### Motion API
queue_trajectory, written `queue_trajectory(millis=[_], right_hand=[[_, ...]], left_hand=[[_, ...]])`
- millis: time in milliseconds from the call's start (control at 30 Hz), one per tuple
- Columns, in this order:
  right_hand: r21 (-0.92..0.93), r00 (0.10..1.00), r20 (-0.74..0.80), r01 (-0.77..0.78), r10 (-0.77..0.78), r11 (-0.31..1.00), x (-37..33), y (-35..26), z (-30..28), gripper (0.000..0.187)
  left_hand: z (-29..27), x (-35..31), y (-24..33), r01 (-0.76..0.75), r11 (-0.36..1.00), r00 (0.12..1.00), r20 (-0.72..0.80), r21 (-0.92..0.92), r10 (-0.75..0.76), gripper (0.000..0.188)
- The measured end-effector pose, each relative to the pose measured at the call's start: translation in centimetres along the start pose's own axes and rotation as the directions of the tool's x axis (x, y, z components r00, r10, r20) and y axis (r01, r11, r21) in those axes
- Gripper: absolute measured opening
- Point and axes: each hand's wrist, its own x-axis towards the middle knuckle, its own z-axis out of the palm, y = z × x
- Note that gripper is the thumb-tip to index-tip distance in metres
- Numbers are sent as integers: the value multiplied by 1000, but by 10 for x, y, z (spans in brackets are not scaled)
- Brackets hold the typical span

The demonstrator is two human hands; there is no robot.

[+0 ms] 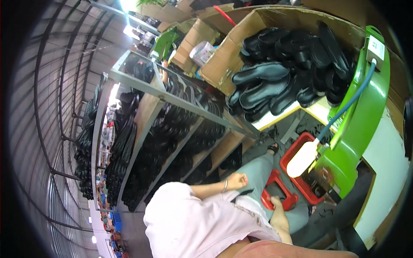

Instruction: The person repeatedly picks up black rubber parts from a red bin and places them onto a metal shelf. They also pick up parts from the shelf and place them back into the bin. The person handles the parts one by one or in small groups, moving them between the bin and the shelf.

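Observation:
My left hand (236, 181), with a bracelet at its wrist, is curled into a loose fist over my grey trousers (255, 172). Nothing shows in its fingers. Between my legs, my right hand (276, 203) grips the edge of a red plastic stool (289, 200), its thumb on top and its other fingers largely hidden. Beyond the stool, a red plastic basket (284, 160) stands on the floor beneath the head of a green sewing machine (365, 129). A bright lamp (302, 158) glows beside that head.
Many black shoes (264, 92) are piled in an open cardboard box (228, 56) on the worktable (380, 163). To the left, a metal-framed rack (142, 86) carries rows of black shoe parts. Dark scraps (328, 212) litter the floor around the basket.

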Motion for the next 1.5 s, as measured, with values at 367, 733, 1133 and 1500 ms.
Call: queue_trajectory(millis=[367,733,1133,1500], right_hand=[[-432,851,352,518,-391,738,-131,-53,-100,52],[-242,721,-305,573,-622,783,-193,17,-56,13],[-607,764,-116,452,-635,654,-85,-25,-39,30],[-12,989,-135,60,-61,998,60,1,2,52]], left_hand=[[-20,61,87,-309,591,919,394,745,-17,28],[-11,92,33,-543,785,788,506,299,352,7],[-33,51,0,102,992,582,813,-72,-1,10],[-37,55,-14,351,936,637,742,-35,-211,10]])
